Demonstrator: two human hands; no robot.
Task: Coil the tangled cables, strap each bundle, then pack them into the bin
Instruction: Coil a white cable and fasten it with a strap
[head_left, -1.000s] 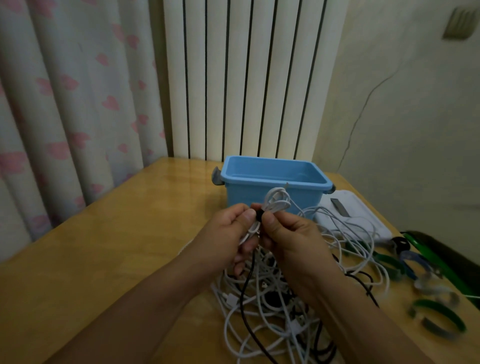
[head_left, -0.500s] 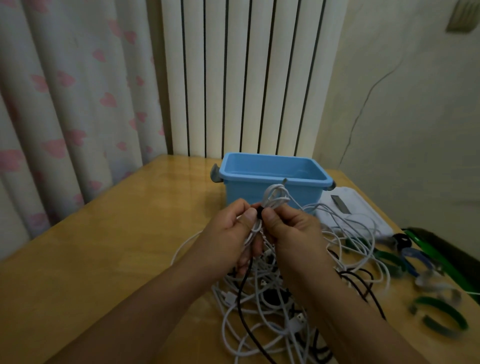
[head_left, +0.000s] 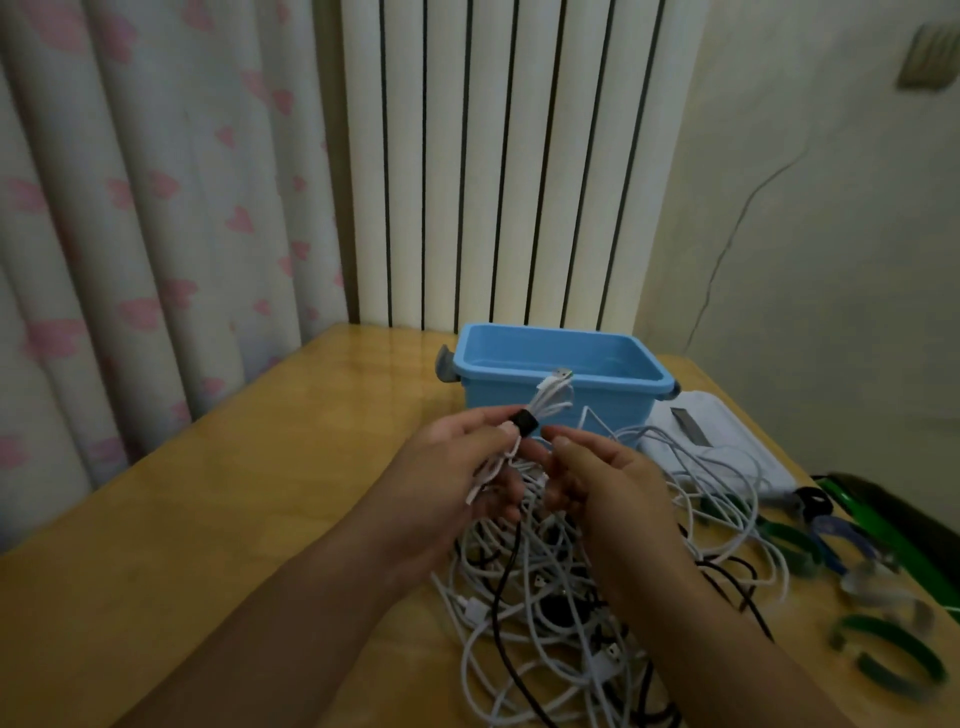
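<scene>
A small white cable bundle (head_left: 551, 399) with a black strap (head_left: 524, 422) around it is pinched in my left hand (head_left: 457, 467), held above the table in front of the blue bin (head_left: 558, 382). A USB plug sticks up from the bundle's top. My right hand (head_left: 602, 483) is just right of the strap, fingers apart, apparently not gripping it. Below both hands lies a tangled pile of white and black cables (head_left: 550, 613) on the wooden table (head_left: 260, 519). The bin looks empty.
Several loose straps, green (head_left: 883, 654), blue (head_left: 831, 535) and black (head_left: 810, 506), lie at the table's right edge. A white folded item (head_left: 727, 447) sits right of the bin. A curtain and a radiator stand behind the table.
My right hand has come off the strapped bundle and drawn slightly right, fingers parting. The bundle now sits in my left hand alone, tilted up toward the bin.
</scene>
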